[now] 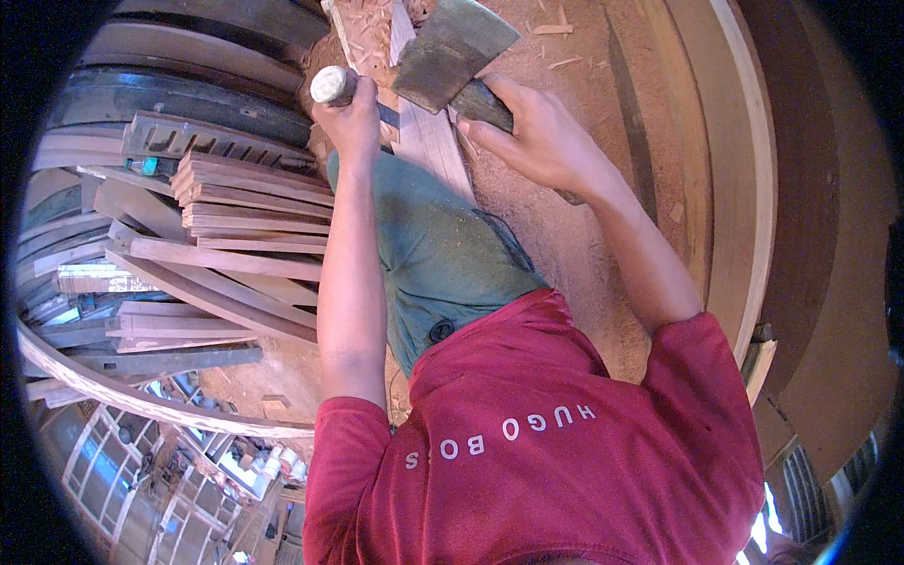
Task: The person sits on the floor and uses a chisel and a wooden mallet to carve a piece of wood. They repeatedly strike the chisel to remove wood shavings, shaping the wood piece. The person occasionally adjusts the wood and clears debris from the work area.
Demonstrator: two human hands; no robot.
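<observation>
My left hand [350,118] is closed round an upright chisel whose pale, rounded handle end [332,85] sticks out above the fist. Part of the chisel's dark blade [388,115] shows beside the hand, over a light wooden plank [433,151]; its tip is hidden. In my right hand [537,132] is the dark handle of an adze [457,52] with a broad, flat, grey-brown head. The adze head hangs above the plank, to the right of the chisel handle and apart from it. My green-trousered leg [433,235] lies against the plank's near end.
Stacked wooden strips [254,212] stand close on the left, with longer curved boards [217,292] below them. Wood shavings [556,28] and sawdust cover the ground ahead and to the right. A long pale board edge [753,188] curves along the right side.
</observation>
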